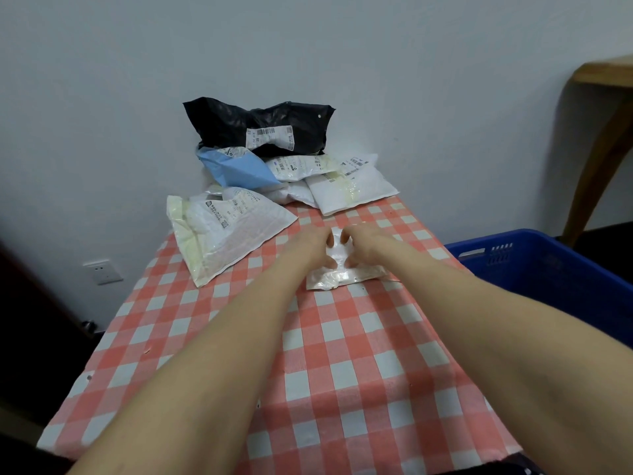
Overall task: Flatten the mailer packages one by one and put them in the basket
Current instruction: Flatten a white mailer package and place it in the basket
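A small white mailer (342,274) lies on the red-and-white checked table (325,354), just past the middle. My left hand (313,243) and my right hand (363,243) both lie on it side by side, fingers bent down onto its far part. Whether the fingers pinch the mailer or only press it, I cannot tell. A large white mailer (224,231) lies to the left. At the far end sits a pile with a black mailer (260,128), a blue one (239,168) and white ones (349,188). The blue basket (548,265) stands to the right of the table.
A pale wall stands behind the pile, with a socket (102,270) low on the left. A wooden table leg (603,145) rises at the far right behind the basket. Dark floor lies to the left of the table.
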{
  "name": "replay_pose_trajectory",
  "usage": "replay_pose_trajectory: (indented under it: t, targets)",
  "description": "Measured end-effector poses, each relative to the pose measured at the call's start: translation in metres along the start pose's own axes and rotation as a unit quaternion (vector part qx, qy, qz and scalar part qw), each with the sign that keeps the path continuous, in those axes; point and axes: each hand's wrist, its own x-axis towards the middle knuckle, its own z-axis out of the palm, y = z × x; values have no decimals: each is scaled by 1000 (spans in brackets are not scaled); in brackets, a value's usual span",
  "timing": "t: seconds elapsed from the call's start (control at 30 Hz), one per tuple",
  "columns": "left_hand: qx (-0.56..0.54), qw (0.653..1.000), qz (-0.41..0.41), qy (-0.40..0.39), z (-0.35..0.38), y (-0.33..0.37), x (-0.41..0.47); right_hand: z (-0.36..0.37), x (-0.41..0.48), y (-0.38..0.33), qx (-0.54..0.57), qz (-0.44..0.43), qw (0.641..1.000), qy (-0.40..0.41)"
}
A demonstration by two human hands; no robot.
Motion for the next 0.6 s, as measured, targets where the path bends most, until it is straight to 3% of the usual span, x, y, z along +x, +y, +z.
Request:
replay_pose_trajectory:
  t: [0.4,0.6]
  targets:
    - [10,1000,1,26,2,4,5,-2,7,-2,-88,-5,996,12]
    - [8,1000,14,-21,-4,2,4,0,6,2,-26,-3,1000,-3]
